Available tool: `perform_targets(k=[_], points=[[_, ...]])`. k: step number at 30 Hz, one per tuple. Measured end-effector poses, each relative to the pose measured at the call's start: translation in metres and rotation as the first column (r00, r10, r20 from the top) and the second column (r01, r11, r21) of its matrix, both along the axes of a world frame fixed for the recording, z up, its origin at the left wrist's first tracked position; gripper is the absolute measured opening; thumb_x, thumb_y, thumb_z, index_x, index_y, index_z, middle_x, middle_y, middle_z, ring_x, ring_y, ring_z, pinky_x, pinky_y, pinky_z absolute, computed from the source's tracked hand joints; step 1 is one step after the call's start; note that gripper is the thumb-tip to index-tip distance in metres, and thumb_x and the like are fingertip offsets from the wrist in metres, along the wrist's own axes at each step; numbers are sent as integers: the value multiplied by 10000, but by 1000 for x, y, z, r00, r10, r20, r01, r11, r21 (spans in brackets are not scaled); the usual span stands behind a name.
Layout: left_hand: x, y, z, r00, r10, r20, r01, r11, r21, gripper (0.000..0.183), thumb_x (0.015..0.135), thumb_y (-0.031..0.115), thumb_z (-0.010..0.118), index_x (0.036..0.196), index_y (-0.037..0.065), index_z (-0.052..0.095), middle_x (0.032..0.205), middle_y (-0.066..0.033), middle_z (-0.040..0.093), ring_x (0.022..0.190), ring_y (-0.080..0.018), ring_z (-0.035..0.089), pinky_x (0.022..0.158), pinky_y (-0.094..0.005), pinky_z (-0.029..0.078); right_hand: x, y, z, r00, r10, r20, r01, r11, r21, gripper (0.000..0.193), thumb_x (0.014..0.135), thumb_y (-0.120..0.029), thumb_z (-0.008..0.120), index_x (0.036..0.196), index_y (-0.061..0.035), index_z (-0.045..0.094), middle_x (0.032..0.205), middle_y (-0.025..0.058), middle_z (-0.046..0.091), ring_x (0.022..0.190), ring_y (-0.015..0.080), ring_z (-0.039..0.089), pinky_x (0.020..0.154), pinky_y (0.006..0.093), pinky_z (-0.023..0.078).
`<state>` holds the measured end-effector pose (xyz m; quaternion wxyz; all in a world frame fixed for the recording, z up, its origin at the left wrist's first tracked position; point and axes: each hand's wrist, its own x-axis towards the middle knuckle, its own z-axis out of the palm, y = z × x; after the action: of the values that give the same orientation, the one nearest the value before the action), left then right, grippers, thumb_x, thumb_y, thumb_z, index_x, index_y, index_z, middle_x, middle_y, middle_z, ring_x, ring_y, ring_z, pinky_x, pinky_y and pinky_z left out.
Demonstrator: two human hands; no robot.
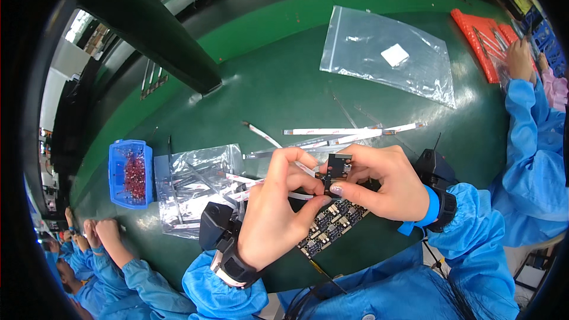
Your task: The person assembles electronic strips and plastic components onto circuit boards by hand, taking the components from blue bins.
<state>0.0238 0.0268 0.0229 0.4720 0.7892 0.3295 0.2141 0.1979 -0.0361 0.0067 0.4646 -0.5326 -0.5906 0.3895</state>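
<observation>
My right hand [388,185] pinches a small black circuit board [338,165] between thumb and fingers, above the table. Close against the board, my left hand [278,207] is closed with thumb and fingertips on a white flat ribbon cable [304,168]. The cable reaches the board's left side; my fingers hide whether it is joined there. Under both hands lies a panel of small black circuit boards [333,226], partly covered by them.
Several white ribbon cables [332,132] lie beyond my hands. Left are a clear bag of cables [178,181] and a blue tray [131,202] of small reddish parts. A flat clear bag [367,41] lies far right, near red packaging [474,41]. Co-workers' hands [520,62] flank me.
</observation>
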Motion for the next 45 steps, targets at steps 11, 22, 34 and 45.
perform_targets(k=[11,22,34,45], points=[[-13,7,7,972,64,228,-114,970,217,732,756,-9,606,1363,2,197,1066,-141,589,1053,-251,544,974,-382,354,26,28,34,971,-15,240,39,994,-98,172,839,-61,566,971,43,604,888,56,603,838,86,544,754,247,449],[-18,-19,-18,917,-57,394,-127,896,426,455,742,-46,579,1176,-27,443,1021,-176,572,960,-280,560,858,-341,428,74,198,11,899,-132,-418,80,987,-141,144,837,-39,556,958,37,569,755,43,565,635,88,525,584,233,470],[-13,-11,-29,935,-42,352,-123,892,434,435,742,-36,591,1159,-2,470,1017,-160,573,937,-294,549,837,-342,436,97,225,-6,751,-378,-542,400,913,-82,459,856,-24,481,1269,80,310,1263,250,379,1129,290,484,971,386,412],[-15,0,-25,963,89,254,-182,911,369,303,745,-50,548,1044,0,533,954,-124,569,878,-225,567,810,-310,439,72,34,48,768,242,593,-200,970,-137,150,734,-86,671,876,-41,650,743,84,622,661,158,613,600,265,497]])
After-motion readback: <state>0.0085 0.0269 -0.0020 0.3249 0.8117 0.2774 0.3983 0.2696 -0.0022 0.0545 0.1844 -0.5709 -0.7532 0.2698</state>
